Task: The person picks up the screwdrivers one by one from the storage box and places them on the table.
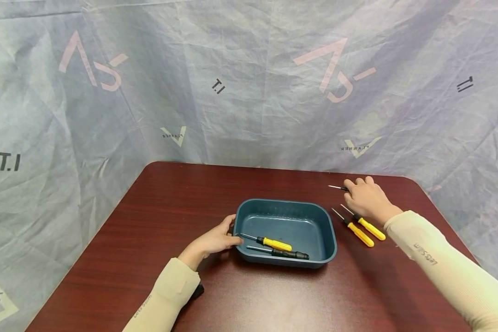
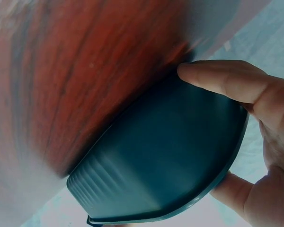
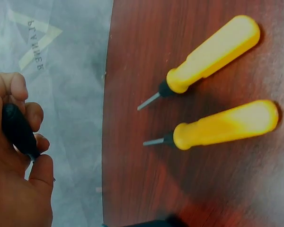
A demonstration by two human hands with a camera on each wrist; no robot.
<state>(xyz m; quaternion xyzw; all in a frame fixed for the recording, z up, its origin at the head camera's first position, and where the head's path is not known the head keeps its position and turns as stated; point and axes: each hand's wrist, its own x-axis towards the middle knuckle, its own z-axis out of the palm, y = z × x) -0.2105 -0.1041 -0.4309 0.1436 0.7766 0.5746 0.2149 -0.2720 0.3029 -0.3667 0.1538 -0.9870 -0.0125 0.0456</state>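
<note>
My left hand grips the left end of a dark teal plastic tray, thumb over the rim and fingers against the outer wall. Inside the tray lie a yellow-handled screwdriver and a black-handled screwdriver, side by side near the front wall. Toward the back right of the table, my right hand holds another black-handled screwdriver, its thin shaft pointing left in the head view. Below that hand, two yellow-handled screwdrivers lie on the table, roughly parallel, tips toward the upper left.
The dark red wooden table ends at a back edge just beyond my right hand. A printed grey cloth hangs behind and around it. Some small black object shows partly behind my left forearm.
</note>
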